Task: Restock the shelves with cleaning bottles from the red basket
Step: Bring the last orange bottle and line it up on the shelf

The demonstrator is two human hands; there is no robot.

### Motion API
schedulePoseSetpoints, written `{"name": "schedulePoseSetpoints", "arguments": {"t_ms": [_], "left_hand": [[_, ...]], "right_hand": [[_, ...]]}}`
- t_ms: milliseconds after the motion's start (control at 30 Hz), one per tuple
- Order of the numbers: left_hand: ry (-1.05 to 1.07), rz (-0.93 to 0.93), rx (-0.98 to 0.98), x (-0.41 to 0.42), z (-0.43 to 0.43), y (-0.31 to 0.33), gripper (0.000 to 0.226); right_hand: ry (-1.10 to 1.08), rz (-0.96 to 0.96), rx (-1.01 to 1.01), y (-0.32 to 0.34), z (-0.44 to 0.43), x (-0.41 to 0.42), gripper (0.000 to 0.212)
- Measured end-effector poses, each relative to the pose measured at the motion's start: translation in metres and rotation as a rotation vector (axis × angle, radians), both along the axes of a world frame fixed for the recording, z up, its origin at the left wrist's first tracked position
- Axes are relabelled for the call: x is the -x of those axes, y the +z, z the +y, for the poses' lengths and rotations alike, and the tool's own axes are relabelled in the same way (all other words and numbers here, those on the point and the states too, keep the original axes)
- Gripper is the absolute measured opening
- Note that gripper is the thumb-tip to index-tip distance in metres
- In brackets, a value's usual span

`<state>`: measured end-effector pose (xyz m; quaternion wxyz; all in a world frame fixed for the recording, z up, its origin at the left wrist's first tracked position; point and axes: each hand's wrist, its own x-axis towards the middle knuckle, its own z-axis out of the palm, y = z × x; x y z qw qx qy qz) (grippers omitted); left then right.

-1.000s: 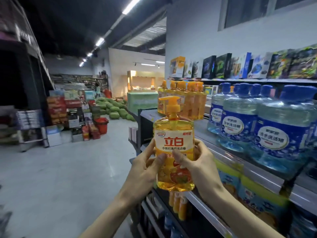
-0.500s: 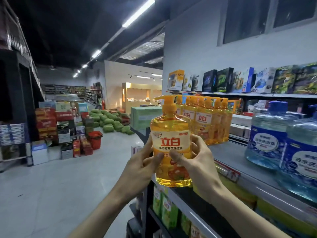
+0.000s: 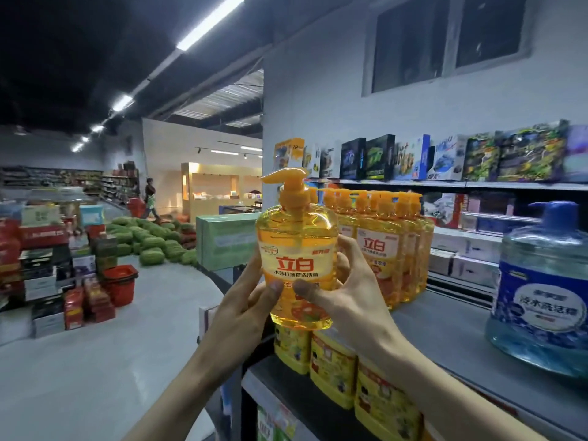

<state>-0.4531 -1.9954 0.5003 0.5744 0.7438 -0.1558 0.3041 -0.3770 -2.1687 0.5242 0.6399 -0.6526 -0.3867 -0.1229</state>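
I hold an upright yellow pump bottle (image 3: 297, 246) of dish soap in the air at the shelf's left end. My left hand (image 3: 246, 305) grips its left side with the thumb on the label. My right hand (image 3: 345, 296) grips its right side, fingers wrapped behind it. Just behind and to the right, a row of matching yellow bottles (image 3: 386, 246) stands on the grey shelf (image 3: 445, 329). The red basket named in the task is hidden from view.
A large blue pump bottle (image 3: 541, 294) stands on the same shelf at the right. Boxed goods (image 3: 413, 160) line the shelf above, yellow packs (image 3: 334, 367) the shelf below. A stack of red baskets (image 3: 122, 283), cartons and watermelons (image 3: 152, 243) sit across the open floor at left.
The view has swung left along the shelf and closer to the yellow bottles. Both hands have carried the bottle up toward the row; the blue bottles have slid off to the right.
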Motion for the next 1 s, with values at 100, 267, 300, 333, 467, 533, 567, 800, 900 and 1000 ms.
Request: {"name": "schedulePoseSetpoints", "arguments": {"t_ms": [100, 267, 300, 333, 467, 533, 567, 800, 900, 1000], "left_hand": [[0.004, -0.017, -0.009, -0.042, 0.015, 0.009, 0.054], [0.011, -0.049, 0.038, -0.098, 0.043, 0.021, 0.055], [0.009, -0.057, 0.043, -0.108, 0.049, 0.022, 0.055], [0.001, -0.064, 0.041, -0.117, 0.054, 0.022, 0.053], [-0.045, -0.064, 0.064, -0.153, 0.076, 0.017, 0.050], [-0.073, -0.062, 0.073, -0.169, 0.089, 0.013, 0.050], [-0.086, -0.058, 0.082, -0.176, 0.094, 0.011, 0.049], [-0.231, 0.045, 0.088, -0.228, 0.137, 0.006, 0.043], [-0.285, 0.100, 0.092, -0.252, 0.146, 0.005, 0.045], [-0.335, 0.160, 0.080, -0.272, 0.154, 0.001, 0.040]], "right_hand": [[-0.023, -0.004, -0.040, 0.007, 0.017, -0.033, 0.075], [-0.124, -0.037, -0.098, 0.012, 0.053, -0.080, 0.077], [-0.135, -0.034, -0.107, 0.012, 0.060, -0.087, 0.076], [-0.148, -0.033, -0.111, 0.011, 0.066, -0.094, 0.075], [-0.211, -0.032, -0.120, 0.007, 0.090, -0.119, 0.075], [-0.262, -0.040, -0.111, 0.004, 0.103, -0.127, 0.075], [-0.282, -0.035, -0.105, 0.002, 0.109, -0.132, 0.075], [-0.452, -0.014, -0.077, -0.011, 0.149, -0.162, 0.074], [-0.546, -0.020, -0.037, -0.015, 0.157, -0.175, 0.072], [-0.653, -0.043, 0.024, -0.020, 0.163, -0.185, 0.070]]}}
